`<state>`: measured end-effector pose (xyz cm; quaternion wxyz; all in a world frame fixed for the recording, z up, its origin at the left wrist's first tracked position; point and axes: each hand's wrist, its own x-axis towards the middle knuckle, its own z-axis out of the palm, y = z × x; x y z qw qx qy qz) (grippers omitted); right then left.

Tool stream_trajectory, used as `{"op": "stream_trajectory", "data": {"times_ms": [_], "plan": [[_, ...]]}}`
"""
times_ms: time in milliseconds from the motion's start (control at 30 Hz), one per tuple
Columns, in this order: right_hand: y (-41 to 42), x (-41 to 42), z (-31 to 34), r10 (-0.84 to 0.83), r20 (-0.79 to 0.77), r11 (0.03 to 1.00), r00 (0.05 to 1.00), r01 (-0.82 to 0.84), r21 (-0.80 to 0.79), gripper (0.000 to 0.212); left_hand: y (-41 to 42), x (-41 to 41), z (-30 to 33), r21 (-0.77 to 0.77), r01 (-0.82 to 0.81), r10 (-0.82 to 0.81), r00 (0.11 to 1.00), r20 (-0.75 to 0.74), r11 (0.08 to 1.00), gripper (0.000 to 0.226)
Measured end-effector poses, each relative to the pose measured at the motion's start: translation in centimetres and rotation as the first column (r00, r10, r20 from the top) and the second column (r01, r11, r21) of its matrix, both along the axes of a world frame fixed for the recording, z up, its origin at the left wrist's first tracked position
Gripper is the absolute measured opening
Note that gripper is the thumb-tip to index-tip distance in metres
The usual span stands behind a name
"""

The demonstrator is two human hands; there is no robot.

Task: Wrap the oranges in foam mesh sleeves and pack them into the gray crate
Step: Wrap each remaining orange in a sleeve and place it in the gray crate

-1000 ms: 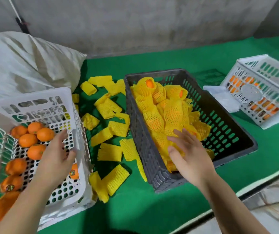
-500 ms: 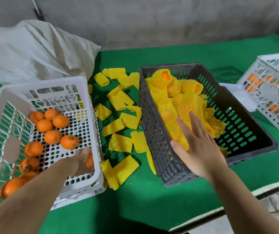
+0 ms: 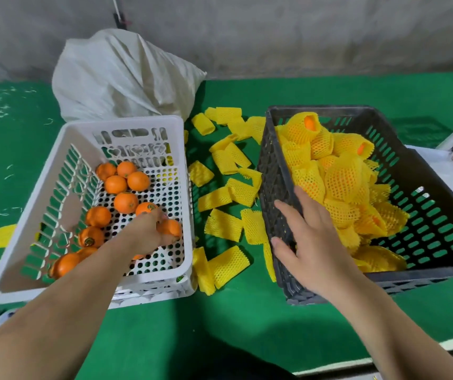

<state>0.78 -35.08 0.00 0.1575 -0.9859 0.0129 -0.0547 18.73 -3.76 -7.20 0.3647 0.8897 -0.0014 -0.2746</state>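
My left hand [image 3: 148, 231] is down in the white crate [image 3: 41, 281], left of the gray crate [image 3: 439, 272], fingers curled onto an orange [image 3: 170, 227]; I judge it gripped, though the hand hides most of the contact. My right hand [image 3: 310, 242] hangs over the gray crate's near-left wall, fingers loosely spread, holding nothing. Bare oranges [image 3: 126, 202] sit in the white crate, and sleeves [image 3: 224, 224] lie on the worktop [image 3: 233, 319] between the crates. The risk I see is that a hasty lift lets the orange slip back or knocks its neighbours, and the wrapped pile [image 3: 340, 185] heaped against the gray crate's left wall could spill over it. Small stickers show on some oranges, but I can't read them.
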Motion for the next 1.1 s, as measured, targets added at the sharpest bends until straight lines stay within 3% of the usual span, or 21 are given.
{"op": "stream_trajectory", "data": {"times_ms": [33, 67, 133, 267, 367, 433, 500, 600, 667, 700, 733, 800, 867, 900, 1000, 1100], "plan": [[1.4, 0.7, -0.2, 0.120, -0.003, 0.988, 0.993, -0.120, -0.102, 0.066, 0.4, 0.1, 0.4, 0.058, 0.013, -0.018, 0.996, 0.088, 0.998, 0.068], [2.7, 1.4, -0.5, 0.218, -0.071, 0.956, 0.973, -0.228, -0.187, 0.064, 0.9, 0.3, 0.4, -0.003, -0.050, 0.050, 0.989, 0.143, 0.999, 0.073], [4.9, 3.2, -1.5, 0.285, -0.329, 0.900, 0.900, -0.370, -0.232, 0.058, 1.4, -0.6, 1.2, -0.098, -0.133, 0.153, 0.959, 0.237, 0.986, 0.069], [8.9, 5.7, -5.5, 0.142, -0.754, 0.786, 0.641, -0.536, -0.308, 0.048, 0.1, -3.5, 2.7, -0.436, -0.253, 0.403, 0.865, 0.298, 0.864, 0.042], [10.3, 6.0, -9.7, 0.030, -0.857, 0.677, 0.515, -0.641, -0.361, 0.057, -2.1, -6.0, 2.9, -0.612, -0.217, 0.442, 0.864, 0.242, 0.760, 0.037], [10.0, 5.7, -11.9, 0.015, -0.874, 0.693, 0.486, -0.635, -0.341, 0.061, -3.3, -7.1, 2.5, -0.632, -0.164, 0.425, 0.859, 0.286, 0.758, 0.039], [9.6, 5.7, -12.6, 0.047, -0.853, 0.765, 0.519, -0.568, -0.303, 0.064, -3.6, -7.4, 2.3, -0.611, -0.139, 0.417, 0.843, 0.340, 0.779, 0.040], [9.1, 6.4, -10.6, 0.132, -0.699, 0.904, 0.703, -0.375, -0.206, 0.053, -3.6, -7.5, 2.3, -0.622, -0.122, 0.434, 0.817, 0.379, 0.773, 0.040], [8.7, 7.4, -8.5, 0.111, -0.513, 0.993, 0.851, -0.118, 0.019, 0.045, -4.3, -7.7, 2.9, -0.666, -0.100, 0.449, 0.810, 0.377, 0.739, 0.040], [8.5, 7.9, -7.3, 0.073, -0.432, 0.982, 0.899, 0.011, 0.189, 0.042, -4.9, -7.8, 3.3, -0.704, -0.094, 0.459, 0.816, 0.350, 0.704, 0.041], [8.3, 8.1, -6.0, 0.038, -0.371, 0.916, 0.928, 0.115, 0.383, 0.040, -5.7, -7.8, 3.6, -0.749, -0.096, 0.464, 0.834, 0.299, 0.656, 0.043], [7.8, 8.1, -3.6, -0.005, -0.295, 0.687, 0.956, 0.218, 0.693, 0.047, -7.1, -7.8, 3.9, -0.832, -0.147, 0.449, 0.883, 0.132, 0.535, 0.044], [7.4, 7.8, -2.0, 0.011, -0.257, 0.469, 0.966, 0.222, 0.855, 0.059, -7.8, -7.8, 3.8, -0.861, -0.207, 0.419, 0.908, 0.008, 0.465, 0.044], [7.3, 7.7, -1.4, 0.020, -0.227, 0.409, 0.974, 0.199, 0.891, 0.062, -7.8, -7.9, 3.6, -0.859, -0.217, 0.415, 0.910, -0.006, 0.463, 0.047], [7.1, 7.1, -0.5, 0.046, -0.133, 0.434, 0.990, 0.100, 0.895, 0.066, -7.7, -8.1, 3.3, -0.852, -0.187, 0.389, 0.921, 0.022, 0.490, 0.055], [7.1, 6.6, -0.4, 0.165, -0.134, 0.467, 0.977, 0.043, 0.883, 0.083, -7.5, -8.5, 3.4, -0.849, -0.164, 0.361, 0.932, 0.033, 0.502, 0.044]]}}
